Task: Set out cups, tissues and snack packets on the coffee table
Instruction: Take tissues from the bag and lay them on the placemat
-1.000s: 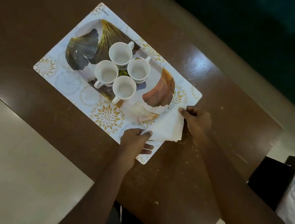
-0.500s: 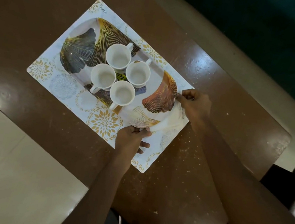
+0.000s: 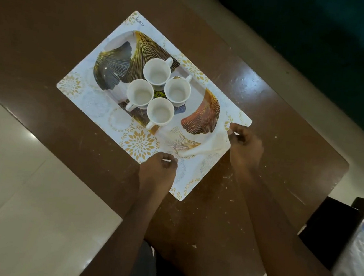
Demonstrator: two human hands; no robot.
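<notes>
Here, a tissue (image 3: 200,150) is draped over the 4 o'clock end of the tray (image 3: 118,41), near four cups (image 3: 160,112). Its far corner is pinched by the right hand (image 3: 246,145). The curled fingertips of the left hand (image 3: 158,171) are hidden at the other end, so that grip cannot be told.

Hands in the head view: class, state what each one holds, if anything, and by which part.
Both hold the tissue by opposite ends: the left hand pinches its near end, and the right hand pinches its far end.
</notes>
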